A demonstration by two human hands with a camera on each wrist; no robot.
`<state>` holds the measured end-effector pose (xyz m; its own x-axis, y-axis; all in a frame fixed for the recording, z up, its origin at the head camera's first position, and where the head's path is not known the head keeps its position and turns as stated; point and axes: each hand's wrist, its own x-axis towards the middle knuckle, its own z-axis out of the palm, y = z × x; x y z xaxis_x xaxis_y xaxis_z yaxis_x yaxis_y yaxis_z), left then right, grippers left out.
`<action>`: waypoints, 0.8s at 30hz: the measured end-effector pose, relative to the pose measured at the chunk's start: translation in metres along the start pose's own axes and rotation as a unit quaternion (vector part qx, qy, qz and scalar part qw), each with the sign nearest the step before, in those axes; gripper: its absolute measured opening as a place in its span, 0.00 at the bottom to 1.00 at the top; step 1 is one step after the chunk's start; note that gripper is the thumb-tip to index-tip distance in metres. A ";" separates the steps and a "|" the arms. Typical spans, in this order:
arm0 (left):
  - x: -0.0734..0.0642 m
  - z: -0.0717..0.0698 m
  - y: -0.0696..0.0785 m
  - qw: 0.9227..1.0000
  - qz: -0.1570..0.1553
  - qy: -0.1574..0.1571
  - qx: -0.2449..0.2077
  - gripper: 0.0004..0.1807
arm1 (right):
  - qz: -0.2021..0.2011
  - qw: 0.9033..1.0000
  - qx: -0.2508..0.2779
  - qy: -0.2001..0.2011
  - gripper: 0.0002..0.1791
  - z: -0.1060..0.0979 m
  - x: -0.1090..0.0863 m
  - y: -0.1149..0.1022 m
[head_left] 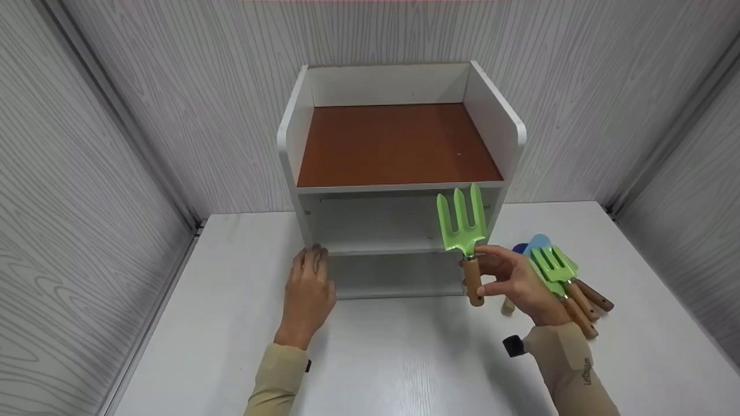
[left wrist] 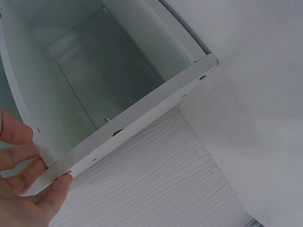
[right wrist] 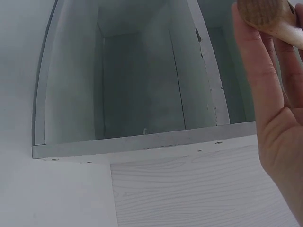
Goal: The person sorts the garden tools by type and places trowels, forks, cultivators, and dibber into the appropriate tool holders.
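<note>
My right hand holds a small garden fork by its wooden handle, thumb on one side and fingers on the other. Its three light green tines point up in front of the right side of a white shelf unit. In the right wrist view the butt of the wooden handle shows between the fingers. My left hand grips the front edge of the unit's left side panel, around middle-shelf height. Seen from the left wrist, the fingers lie on both sides of the panel edge.
Right of the unit lies a pile of garden tools with wooden handles, among them another green fork and a light blue tool head. The unit has a brown top board and stands on a white table before grey wood-grain walls.
</note>
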<state>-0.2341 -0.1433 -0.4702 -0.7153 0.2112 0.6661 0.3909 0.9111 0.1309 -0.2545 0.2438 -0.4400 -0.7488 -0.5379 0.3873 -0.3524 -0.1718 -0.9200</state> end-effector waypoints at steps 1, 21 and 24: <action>0.000 0.000 0.000 1.000 -0.002 0.000 -0.002 0.27 | 0.001 1.000 -0.002 0.001 0.38 0.001 0.001 0.000; -0.001 0.001 -0.001 1.000 0.000 0.002 -0.001 0.27 | 0.045 0.999 -0.004 -0.001 0.37 0.017 0.019 0.001; -0.001 0.001 -0.001 1.000 0.004 0.002 0.000 0.26 | 0.054 0.999 0.003 -0.003 0.36 0.019 0.022 0.001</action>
<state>-0.2344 -0.1445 -0.4715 -0.7095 0.2164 0.6706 0.3957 0.9098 0.1252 -0.2606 0.2160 -0.4333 -0.7782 -0.5590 0.2861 -0.2671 -0.1177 -0.9565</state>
